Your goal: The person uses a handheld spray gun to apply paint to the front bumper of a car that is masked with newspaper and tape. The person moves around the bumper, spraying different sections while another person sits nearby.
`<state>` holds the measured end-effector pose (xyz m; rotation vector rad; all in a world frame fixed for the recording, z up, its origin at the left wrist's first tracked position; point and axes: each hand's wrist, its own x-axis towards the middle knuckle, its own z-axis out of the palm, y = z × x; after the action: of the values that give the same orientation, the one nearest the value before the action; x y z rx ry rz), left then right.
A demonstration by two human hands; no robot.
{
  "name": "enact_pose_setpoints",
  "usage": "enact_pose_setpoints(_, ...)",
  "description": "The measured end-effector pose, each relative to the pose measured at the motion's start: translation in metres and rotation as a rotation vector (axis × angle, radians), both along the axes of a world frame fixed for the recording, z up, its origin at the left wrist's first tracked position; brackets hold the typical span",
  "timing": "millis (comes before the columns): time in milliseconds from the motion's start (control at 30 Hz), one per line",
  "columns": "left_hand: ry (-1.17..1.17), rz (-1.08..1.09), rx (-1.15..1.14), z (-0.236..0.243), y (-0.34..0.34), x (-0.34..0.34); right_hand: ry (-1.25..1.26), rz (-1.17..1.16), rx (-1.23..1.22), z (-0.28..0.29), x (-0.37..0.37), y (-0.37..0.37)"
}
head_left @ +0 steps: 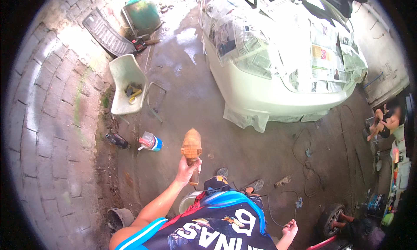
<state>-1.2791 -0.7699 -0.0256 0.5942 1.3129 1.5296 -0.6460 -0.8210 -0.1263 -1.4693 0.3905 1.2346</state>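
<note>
My left hand (186,171) is wrapped round the handle of an orange-brown power tool (191,143), which looks like a grinder or polisher and is held out in front of my body above the floor. Low on the right, my right hand (290,228) has its fingers closed on a thin dark cord (271,213). This cord runs back toward my waist, and its end at the fingers is too small to make out. Partly hidden behind my left side stands a pale bucket (189,202). My sandalled feet are below the tool.
A white car (243,91) covered in newspaper stands ahead. To the left are a chair (126,87) with small items, a blue-and-white jug (150,142), a dark bottle (116,140) and a brick wall (56,120). Cables (306,167) lie rightward, near a wheel (332,219) and a seated person (384,122).
</note>
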Motion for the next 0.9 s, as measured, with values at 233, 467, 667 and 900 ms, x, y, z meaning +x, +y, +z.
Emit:
enact_pose_setpoints(233,0.195,-0.063,-0.074,0.002,0.032,-0.013,0.115,0.023,0.005,-0.062,0.015,-0.006)
enact_pose_setpoints(467,-0.043,-0.070,-0.150,0.019,0.036,0.023,0.096,0.021,0.006,-0.125,0.031,0.009)
enact_pose_setpoints(667,0.251,-0.116,0.050,0.026,0.045,0.036,-0.043,0.304,0.170,-0.142,0.023,0.000)
enact_pose_setpoints(900,0.204,-0.067,-0.233,0.030,0.077,0.065,0.143,0.030,0.065,-0.106,0.003,0.001)
